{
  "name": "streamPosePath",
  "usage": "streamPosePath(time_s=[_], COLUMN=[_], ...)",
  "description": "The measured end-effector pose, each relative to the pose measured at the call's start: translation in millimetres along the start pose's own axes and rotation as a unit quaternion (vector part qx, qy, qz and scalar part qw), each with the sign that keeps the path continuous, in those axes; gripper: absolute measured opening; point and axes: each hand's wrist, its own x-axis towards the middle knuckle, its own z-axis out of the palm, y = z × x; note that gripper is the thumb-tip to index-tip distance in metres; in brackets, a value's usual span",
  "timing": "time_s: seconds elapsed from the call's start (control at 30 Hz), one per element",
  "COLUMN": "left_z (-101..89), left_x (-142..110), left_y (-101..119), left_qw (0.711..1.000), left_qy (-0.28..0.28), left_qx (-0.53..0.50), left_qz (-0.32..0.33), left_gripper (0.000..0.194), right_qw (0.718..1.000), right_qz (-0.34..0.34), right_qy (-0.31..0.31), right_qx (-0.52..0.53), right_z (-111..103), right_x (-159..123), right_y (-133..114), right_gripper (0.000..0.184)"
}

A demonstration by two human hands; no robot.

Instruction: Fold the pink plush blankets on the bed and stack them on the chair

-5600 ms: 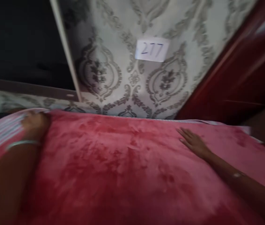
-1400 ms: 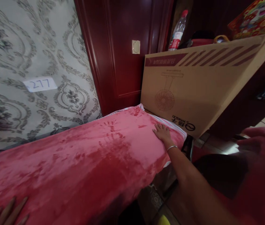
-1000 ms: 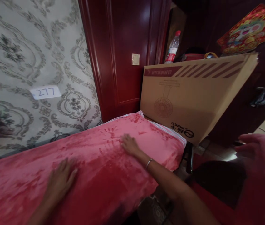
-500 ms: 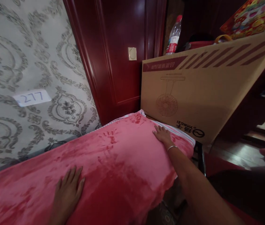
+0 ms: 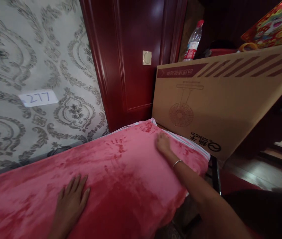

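A pink and red plush sheet (image 5: pixel 141 166) covers a long padded surface, with dark brushed patches and handprint marks in its pile. My left hand (image 5: pixel 73 192) lies flat on it near the front, fingers stretched out. Toward the far right corner, my right hand (image 5: pixel 162 143) rests on the sheet, blurred by motion, palm down and holding nothing. A thin bracelet (image 5: pixel 177 163) circles that wrist. White striped edging (image 5: pixel 188 143) runs along the far right end of the sheet.
A large cardboard box (image 5: pixel 213 99) stands just beyond the sheet's end, with a plastic bottle (image 5: pixel 193 41) above its top edge. A dark red wooden panel (image 5: pixel 133 79) and patterned wallpaper (image 5: pixel 78 113) border the far side. Part of a black metal frame (image 5: pixel 215 174) shows at right.
My right hand has slid left across the sheet, away from the striped edge. My left hand stays in place. The view has shifted slightly.
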Motion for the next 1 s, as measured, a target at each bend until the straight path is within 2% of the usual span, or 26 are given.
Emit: streamPosePath(time_s=[0.07,0.1,0.17,0.23,0.3,0.33,0.43,0.53,0.63,0.77,0.87,0.93,1.0], left_z=[0.6,1.1,2.2,3.9,6.2,7.5,12.2,17.7,22.9,24.1,19.1,14.2,9.2], left_x=[0.0,0.0,0.1,0.3,0.5,0.6,0.6,-0.2,-0.7,-0.2,-1.0,-2.3,-3.9], left_y=[-0.9,-1.4,-2.7,-4.4,-6.7,-8.0,-12.3,-17.0,-21.4,-22.2,-16.7,-11.4,-6.0], left_qw=[1.0,1.0,1.0,1.0,1.0,1.0,1.0,1.0,0.999,0.999,1.0,0.999,0.999], left_qy=[0.0,-0.003,-0.01,-0.011,-0.007,-0.005,-0.001,0.002,0.007,0.011,-0.001,-0.006,-0.005], left_qx=[-0.006,-0.006,-0.006,-0.011,-0.018,-0.019,-0.022,-0.027,-0.033,-0.032,-0.031,-0.034,-0.041], left_qz=[-0.001,-0.002,-0.005,-0.006,-0.005,-0.005,-0.006,-0.003,0.001,-0.001,-0.003,-0.005,-0.005], left_gripper=[0.064,0.064,0.064,0.064,0.063,0.063,0.064,0.066,0.067,0.066,0.065,0.063,0.061], right_qw=[0.99,0.974,0.942,0.921,0.932,0.947,0.981,0.996,0.998,0.999,0.998,0.997,0.996], right_qz=[-0.135,-0.217,-0.32,-0.368,-0.339,-0.295,-0.165,-0.042,0.015,0.03,0.038,0.064,0.082], right_qy=[-0.028,-0.052,-0.086,-0.111,-0.122,-0.12,-0.101,-0.076,-0.053,-0.04,-0.041,-0.033,-0.009], right_qx=[0.025,0.04,0.057,0.061,0.047,0.033,0.01,0.001,0.001,-0.002,-0.009,-0.021,-0.033], right_z=[10.5,16.9,28.3,33.2,29.9,26.1,14.0,12.8,22.7,33.8,33.0,30.0,27.4], right_x=[-10.8,-16.9,-25.6,-23.0,-5.8,7.1,50.1,80.1,91.8,94.9,93.5,89.9,81.4], right_y=[-43.6,-64.3,-96.8,-110.1,-100.5,-87.8,-30.4,26.9,58.2,65.8,63.3,56.1,38.8], right_gripper=[0.058,0.057,0.056,0.055,0.054,0.054,0.056,0.059,0.062,0.061,0.061,0.06,0.059])
